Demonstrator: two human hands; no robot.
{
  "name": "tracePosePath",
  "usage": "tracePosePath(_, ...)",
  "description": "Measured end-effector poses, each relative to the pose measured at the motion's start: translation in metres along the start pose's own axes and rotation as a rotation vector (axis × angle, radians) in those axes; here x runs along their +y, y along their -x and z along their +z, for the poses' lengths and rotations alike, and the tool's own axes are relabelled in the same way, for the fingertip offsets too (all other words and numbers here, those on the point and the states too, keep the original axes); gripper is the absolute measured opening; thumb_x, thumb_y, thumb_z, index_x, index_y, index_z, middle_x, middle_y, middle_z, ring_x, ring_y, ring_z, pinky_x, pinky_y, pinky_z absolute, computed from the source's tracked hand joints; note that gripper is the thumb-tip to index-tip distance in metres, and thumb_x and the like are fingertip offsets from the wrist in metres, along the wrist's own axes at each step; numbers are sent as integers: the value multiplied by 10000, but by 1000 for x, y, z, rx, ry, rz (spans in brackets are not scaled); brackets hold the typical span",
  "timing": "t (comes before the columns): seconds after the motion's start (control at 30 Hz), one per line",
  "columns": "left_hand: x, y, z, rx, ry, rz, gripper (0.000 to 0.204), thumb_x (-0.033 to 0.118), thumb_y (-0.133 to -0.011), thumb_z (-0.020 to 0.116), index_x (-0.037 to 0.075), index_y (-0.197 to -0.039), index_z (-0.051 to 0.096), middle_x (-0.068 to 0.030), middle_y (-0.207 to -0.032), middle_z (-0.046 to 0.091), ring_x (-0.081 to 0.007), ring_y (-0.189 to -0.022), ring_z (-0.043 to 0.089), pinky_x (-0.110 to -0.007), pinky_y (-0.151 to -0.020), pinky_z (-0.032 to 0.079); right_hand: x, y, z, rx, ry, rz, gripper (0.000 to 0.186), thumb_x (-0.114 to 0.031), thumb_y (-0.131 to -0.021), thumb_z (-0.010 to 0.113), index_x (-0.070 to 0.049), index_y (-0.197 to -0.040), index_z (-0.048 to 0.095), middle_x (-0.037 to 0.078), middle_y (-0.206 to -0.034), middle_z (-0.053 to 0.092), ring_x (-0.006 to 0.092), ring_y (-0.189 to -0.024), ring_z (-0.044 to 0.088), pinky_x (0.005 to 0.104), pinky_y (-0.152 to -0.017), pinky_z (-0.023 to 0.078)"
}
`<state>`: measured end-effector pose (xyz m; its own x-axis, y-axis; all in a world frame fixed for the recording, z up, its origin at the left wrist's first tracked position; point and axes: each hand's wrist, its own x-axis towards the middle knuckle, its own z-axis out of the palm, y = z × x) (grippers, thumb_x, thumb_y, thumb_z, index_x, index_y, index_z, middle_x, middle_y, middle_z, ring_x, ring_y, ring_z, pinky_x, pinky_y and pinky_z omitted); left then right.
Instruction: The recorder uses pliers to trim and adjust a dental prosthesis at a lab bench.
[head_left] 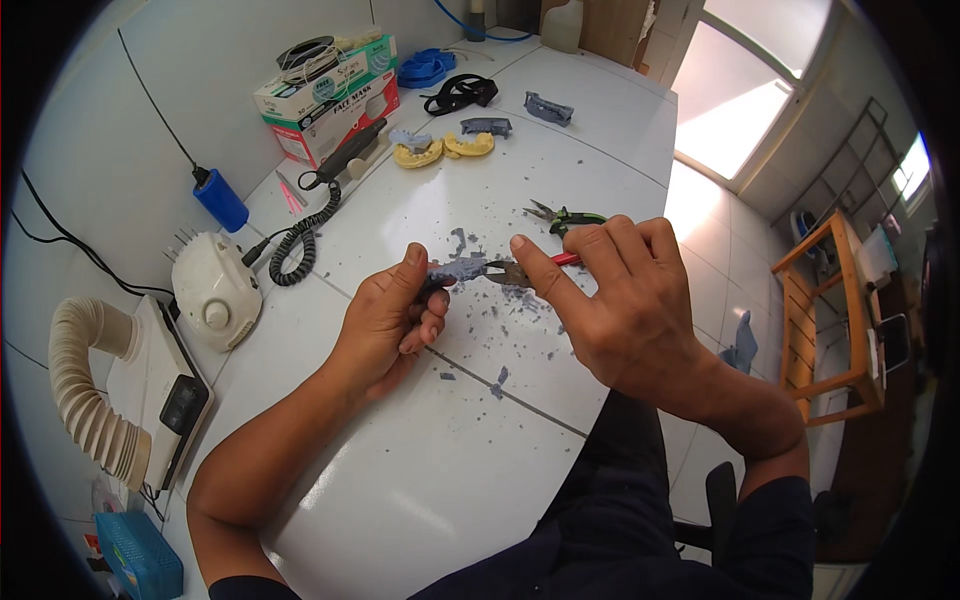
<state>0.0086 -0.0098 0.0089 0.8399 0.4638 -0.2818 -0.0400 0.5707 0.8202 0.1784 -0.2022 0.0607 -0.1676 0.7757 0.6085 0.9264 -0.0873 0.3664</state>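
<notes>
Grey-blue dental cast (458, 269) sat pinched in the left hand (392, 322) near the middle of the frame, held just above the white desk (420, 470). Its long axis ran roughly left to right across the picture, with one end tucked under the thumb and fingers and the free end pointing right, toward the cutters. It looked like a small, rough-edged lump of bluish-grey material, uneven along its top, too small to make out finer detail.

The right hand (630, 305) was clenched around a pair of red-handled cutters (520, 270), index finger stretched along the tool, and the dark jaws met the free end of the cast. Below and around both hands, grey-blue chips (500, 310) lay scattered over the desk.

Just above the right hand, a second pair of cutters with green handles (565, 215) lay on the desk. Toward the upper middle of the frame were two yellow casts (445, 150) and more grey pieces (548, 108). At the left sat a white motor unit (213, 290) with a coiled black cable (300, 245), and a ribbed hose (85, 390) at the far left.
</notes>
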Motion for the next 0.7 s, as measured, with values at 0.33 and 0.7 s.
tracePosePath(0.33, 1, 2, -2, -61, -3, 20, 474, 500, -1091, 594, 30, -1033, 621, -24, -737, 609, -62, -502, 504, -176, -407, 342, 1, -3, -3, -17, -40, -15, 371, -54, -883, 696, -71, -1240, 794, 66, -836, 610, 185, -738, 544, 358, -630, 393)
tracePosePath(0.7, -1, 1, -3, -72, -83, 75, 384, 432, -1091, 630, 52, -1043, 604, -21, -747, 604, -44, -483, 477, -172, -395, 332, 2, 0, -3, -28, -21, -31, 257, -118, -909, 682, -40, -1116, 812, 58, -776, 568, 192, -720, 551, 347, -624, 403)
